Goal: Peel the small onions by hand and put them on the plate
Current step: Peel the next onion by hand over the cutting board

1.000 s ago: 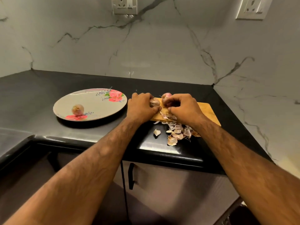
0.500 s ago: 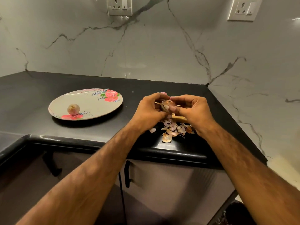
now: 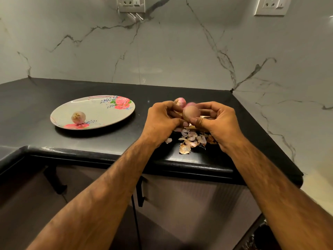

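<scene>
**Small onion: in hand, peeling under way**

Item: one small onion, held above the counter between both grips; I cannot tell how much skin remains.
Left hand: fingers curled against its left side.
Right hand: thumb under, fingertips over.
Forearms reach in from below, wrists turned inward.
Just behind: unpeeled onions, at least one.
Below: loose peels.
Plate, well to the left: one peeled onion.
Tally, as I judge it: one done, two or more left.
</scene>
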